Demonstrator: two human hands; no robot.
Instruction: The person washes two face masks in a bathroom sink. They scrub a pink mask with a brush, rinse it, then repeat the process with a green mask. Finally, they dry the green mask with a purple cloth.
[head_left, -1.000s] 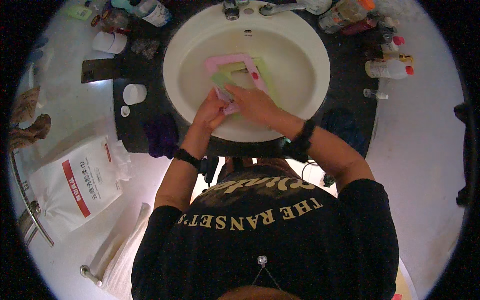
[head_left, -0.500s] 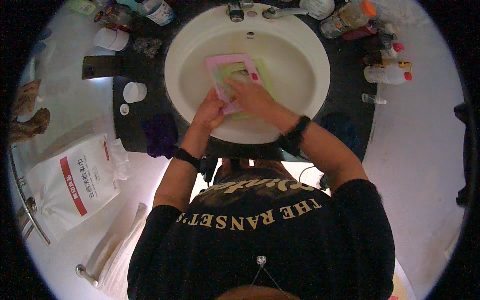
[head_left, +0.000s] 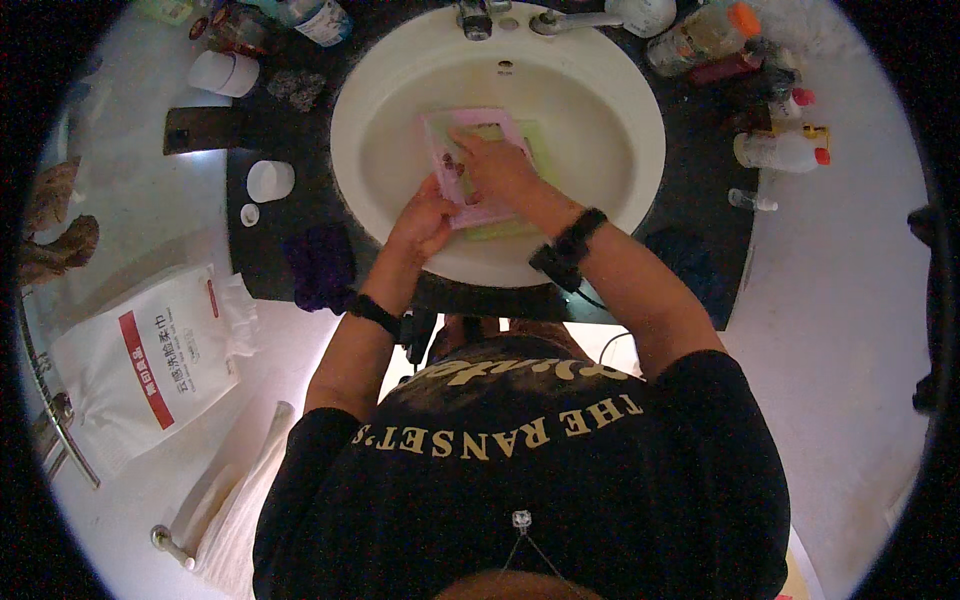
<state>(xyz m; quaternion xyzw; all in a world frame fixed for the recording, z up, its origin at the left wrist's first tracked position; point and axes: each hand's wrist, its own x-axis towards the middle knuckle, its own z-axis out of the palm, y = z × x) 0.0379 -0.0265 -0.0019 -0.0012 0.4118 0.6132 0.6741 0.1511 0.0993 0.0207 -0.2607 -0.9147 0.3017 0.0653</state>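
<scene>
While bent over the round white sink basin (head_left: 620, 215) set in the dark counter (head_left: 695, 195), works with both hands down in the bowl, as half a second ago and a second ago. Stands with the big white bag (head_left: 150, 360) off to the left on the pale floor, unmoved. Keeps the pink rectangular frame (head_left: 442, 150) low in the basin, over a green piece (head_left: 535, 140) that now shows only as a strip on the far side and a sliver by the near wall; has turned the frame from its wider, slanted lie of a second ago to stand more end-on, its short edge toward the tap (head_left: 475, 18). Has slid the right hand (head_left: 495, 168) away from the near edge and up onto the frame's middle, fingers spread and pressed flat, not closed around anything. Grips the frame's near-left corner with the left hand (head_left: 425, 222), fingers curled about the edge. Suggests, as a judgement, rubbing carried on across a fresh patch while the other hand steadies. Leaves the purple cloth (head_left: 320, 268), the red-capped white bottle (head_left: 780, 152) and the small white jar (head_left: 270, 181) on the counter untouched.
</scene>
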